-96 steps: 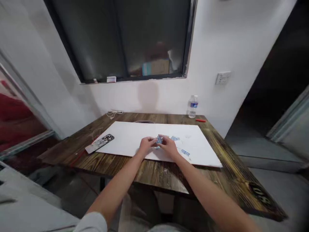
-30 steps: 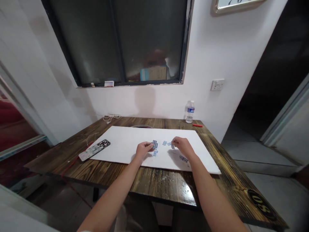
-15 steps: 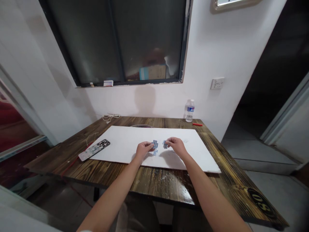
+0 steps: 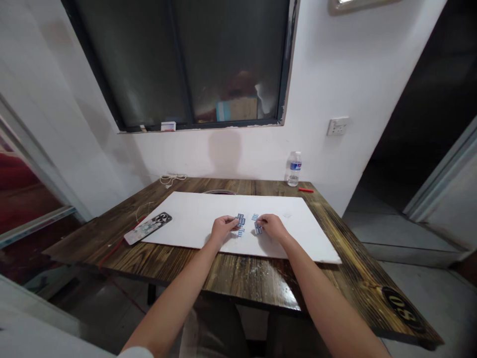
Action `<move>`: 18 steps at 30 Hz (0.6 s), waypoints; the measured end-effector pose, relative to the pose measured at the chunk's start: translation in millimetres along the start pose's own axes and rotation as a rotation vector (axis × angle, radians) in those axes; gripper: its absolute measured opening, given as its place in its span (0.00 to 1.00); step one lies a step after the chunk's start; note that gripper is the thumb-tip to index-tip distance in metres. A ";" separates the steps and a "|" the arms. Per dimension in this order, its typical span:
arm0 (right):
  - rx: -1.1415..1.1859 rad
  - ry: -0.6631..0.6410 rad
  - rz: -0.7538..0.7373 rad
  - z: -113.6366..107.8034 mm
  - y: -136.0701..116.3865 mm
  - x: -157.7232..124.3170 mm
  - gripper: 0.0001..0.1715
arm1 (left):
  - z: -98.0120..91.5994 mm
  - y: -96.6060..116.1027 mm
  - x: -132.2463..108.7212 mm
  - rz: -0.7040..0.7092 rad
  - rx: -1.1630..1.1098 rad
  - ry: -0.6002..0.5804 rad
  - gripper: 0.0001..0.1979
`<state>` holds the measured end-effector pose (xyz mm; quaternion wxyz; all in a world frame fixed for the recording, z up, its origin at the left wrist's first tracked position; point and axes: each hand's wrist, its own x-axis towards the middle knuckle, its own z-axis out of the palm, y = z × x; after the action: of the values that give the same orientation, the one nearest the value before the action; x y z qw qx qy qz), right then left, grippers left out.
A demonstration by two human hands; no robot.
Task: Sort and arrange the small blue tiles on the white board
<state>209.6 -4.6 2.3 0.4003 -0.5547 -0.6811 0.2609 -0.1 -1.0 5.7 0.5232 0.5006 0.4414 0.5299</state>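
My left hand (image 4: 222,228) pinches a small dark blue-grey piece (image 4: 241,219) made of rectangular cells, just over the white board (image 4: 201,214). Across from it, my right hand (image 4: 275,226) has its thumb and fingers closed on a smaller piece of the same look (image 4: 258,228), tilted. A gap separates the two pieces. Below the left piece is a blue comb-like shape (image 4: 240,232) on the board, and another blue striped shape (image 4: 255,217) lies above the right piece. I cannot tell whether these shapes are drawn or loose parts.
The board lies on a dark wooden table (image 4: 167,261). A patterned phone (image 4: 148,228) rests across its left edge. Toward the wall stand a water bottle (image 4: 294,169), a red pen-like stick (image 4: 306,190) and a coiled white cable (image 4: 173,179).
My right hand has brought its piece slightly nearer to me and tilted it, so more of the blue striped shape shows. The left hand stays nearly still. The view has shifted slightly.
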 end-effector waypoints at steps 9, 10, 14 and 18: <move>-0.193 -0.079 -0.110 0.4 -1.7 -6.3 0.09 | 0.0 -3.3 2.8 -0.021 -0.023 -0.003 0.23; -0.184 -0.093 -0.097 0.6 -1.6 -5.8 0.09 | 0.1 -3.3 2.6 -0.021 -0.022 -0.001 0.23; -0.151 -0.139 -0.087 1.2 -3.3 -5.3 0.15 | 0.3 -3.1 1.2 -0.013 -0.025 0.002 0.22; -0.112 -0.214 -0.104 1.8 -7.7 -8.2 0.19 | 0.1 -4.0 1.3 0.002 -0.027 -0.013 0.21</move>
<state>204.4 -14.3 5.3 0.3067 -0.5094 -0.7612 0.2589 0.4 0.5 1.8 0.5322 0.4973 0.4304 0.5332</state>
